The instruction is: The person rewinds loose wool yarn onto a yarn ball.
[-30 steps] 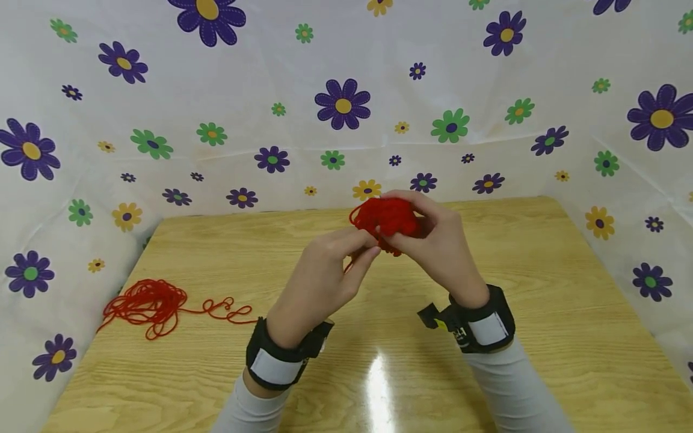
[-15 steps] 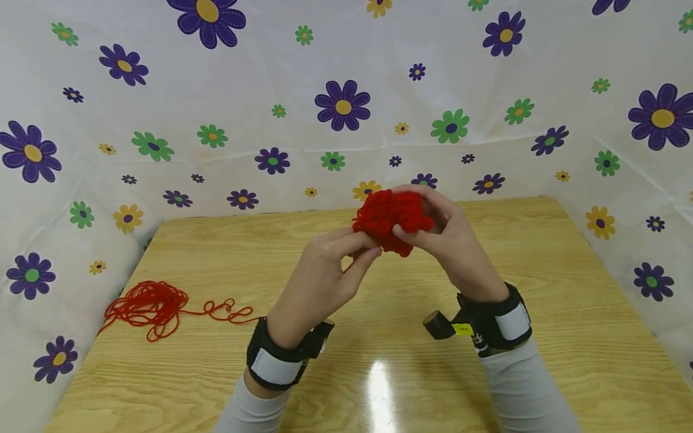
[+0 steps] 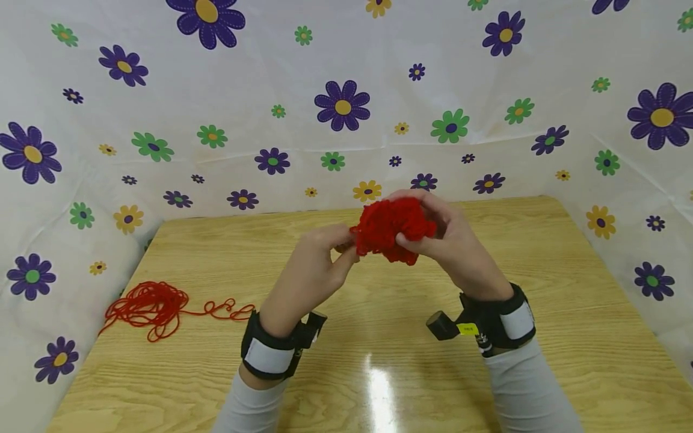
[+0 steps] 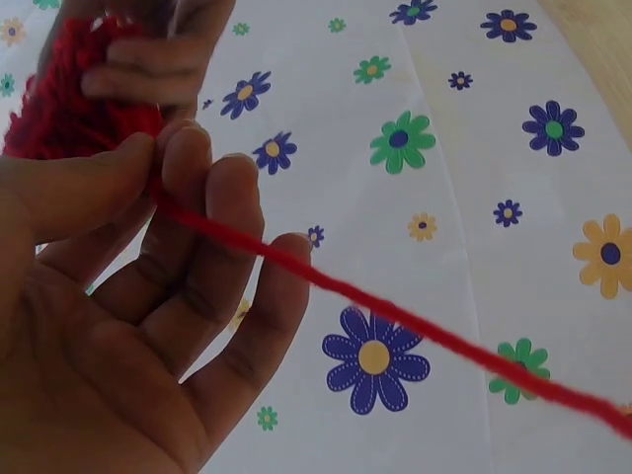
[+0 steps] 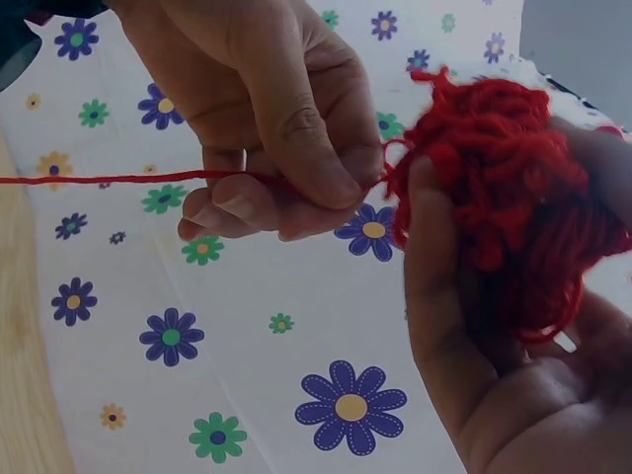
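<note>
My right hand [image 3: 457,249] grips a thick bundle of red yarn [image 3: 392,225] above the far part of the table, thumb on the near side and fingers behind it. At the bundle's left edge, my left hand [image 3: 311,270] pinches a single strand of yarn [image 4: 346,288] between thumb and index finger. In the left wrist view this strand runs taut from the pinch across the other, loosely bent fingers and off to the lower right. Loose loops stick out of the bundle [image 5: 504,168] in the right wrist view, beside the left fingertips.
A loose tangle of red yarn [image 3: 148,304] lies on the left of the wooden table [image 3: 520,373], with a curly tail [image 3: 222,310] trailing toward my left wrist. A flower-printed white cloth [image 3: 227,90] stands behind and at both sides of the table.
The right hand has turned the bundle and moved slightly right with it. My left hand has drawn a little to the left, away from the bundle, still pinching the strand.
</note>
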### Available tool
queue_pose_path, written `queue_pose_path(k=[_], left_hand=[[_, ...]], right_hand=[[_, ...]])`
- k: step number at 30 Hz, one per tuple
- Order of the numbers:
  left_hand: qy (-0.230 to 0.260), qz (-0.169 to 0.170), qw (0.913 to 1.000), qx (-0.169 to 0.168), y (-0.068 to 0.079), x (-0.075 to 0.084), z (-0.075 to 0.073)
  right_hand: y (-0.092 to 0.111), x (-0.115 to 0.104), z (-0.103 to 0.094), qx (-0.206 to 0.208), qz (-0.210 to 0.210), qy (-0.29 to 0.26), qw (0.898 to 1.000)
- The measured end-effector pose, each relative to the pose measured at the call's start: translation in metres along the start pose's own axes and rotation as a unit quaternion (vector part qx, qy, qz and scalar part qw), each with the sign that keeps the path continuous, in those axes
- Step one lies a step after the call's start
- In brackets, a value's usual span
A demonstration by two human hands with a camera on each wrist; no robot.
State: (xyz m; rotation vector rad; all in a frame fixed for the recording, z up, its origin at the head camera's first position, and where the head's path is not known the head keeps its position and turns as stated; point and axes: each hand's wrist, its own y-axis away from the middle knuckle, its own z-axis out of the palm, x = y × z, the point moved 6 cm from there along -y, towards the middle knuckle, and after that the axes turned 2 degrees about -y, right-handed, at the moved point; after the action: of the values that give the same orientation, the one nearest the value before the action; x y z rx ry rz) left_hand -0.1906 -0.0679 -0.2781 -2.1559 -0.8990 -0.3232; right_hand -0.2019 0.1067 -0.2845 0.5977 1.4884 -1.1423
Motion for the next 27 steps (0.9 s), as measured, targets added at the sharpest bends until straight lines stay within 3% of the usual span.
queue_pose_path(k=[8,13,18,27], left_hand=[[-0.004,-0.006,1.0,-0.001,0.0,-0.008,-0.009],[-0.013,-0.014,0.9998,-0.005,0.001,-0.009,-0.01],[-0.029,-0.019,0.9994,0.0,0.001,-0.01,-0.012],[-0.051,-0.02,0.9981,0.026,0.002,-0.009,-0.015]], right_hand=[[0.001,0.006,0.015,-0.094,0.012,0.064,0.993],[0.003,0.013,0.021,-0.128,0.03,0.101,0.986],[0.0,0.015,0.024,-0.125,0.003,0.161,0.979],[-0.002,0.014,0.027,-0.096,-0.041,0.274,0.956]])
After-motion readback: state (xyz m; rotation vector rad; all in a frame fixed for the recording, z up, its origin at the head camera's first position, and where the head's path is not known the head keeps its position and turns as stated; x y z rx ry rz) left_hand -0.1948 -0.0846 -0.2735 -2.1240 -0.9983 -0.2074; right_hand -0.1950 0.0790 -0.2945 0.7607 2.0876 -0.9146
